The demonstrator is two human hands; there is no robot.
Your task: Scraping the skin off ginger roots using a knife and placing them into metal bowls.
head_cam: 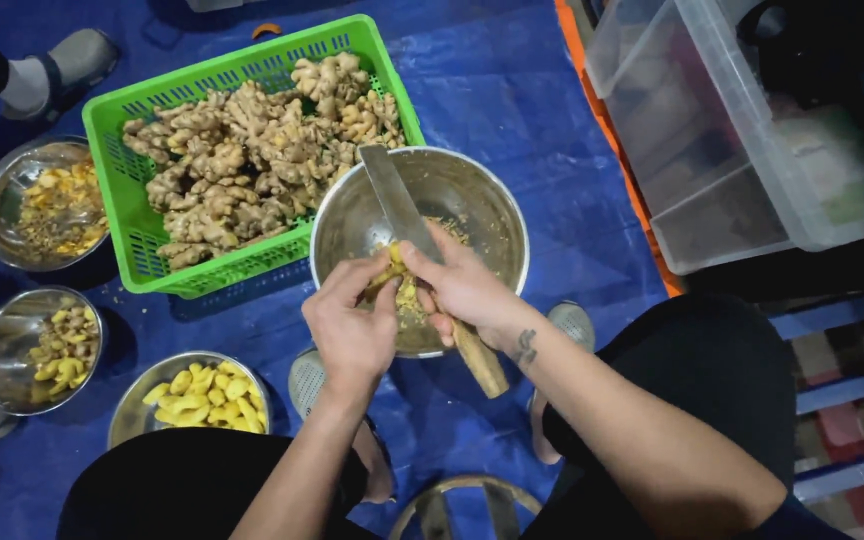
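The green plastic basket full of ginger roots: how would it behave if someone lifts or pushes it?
The green plastic basket is heaped with knobbly ginger roots, so it probably feels heavy. Its thin lattice walls may flex when lifted. Pushed, it likely slides on the smooth blue tarp rather than tipping, being low and wide.

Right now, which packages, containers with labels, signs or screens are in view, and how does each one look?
No labels, signs or screens show.
Clear plastic storage bin: upper right, boxy, see-through, contents blurred.
Green plastic basket: upper left, rectangular, slotted walls, full of ginger roots.
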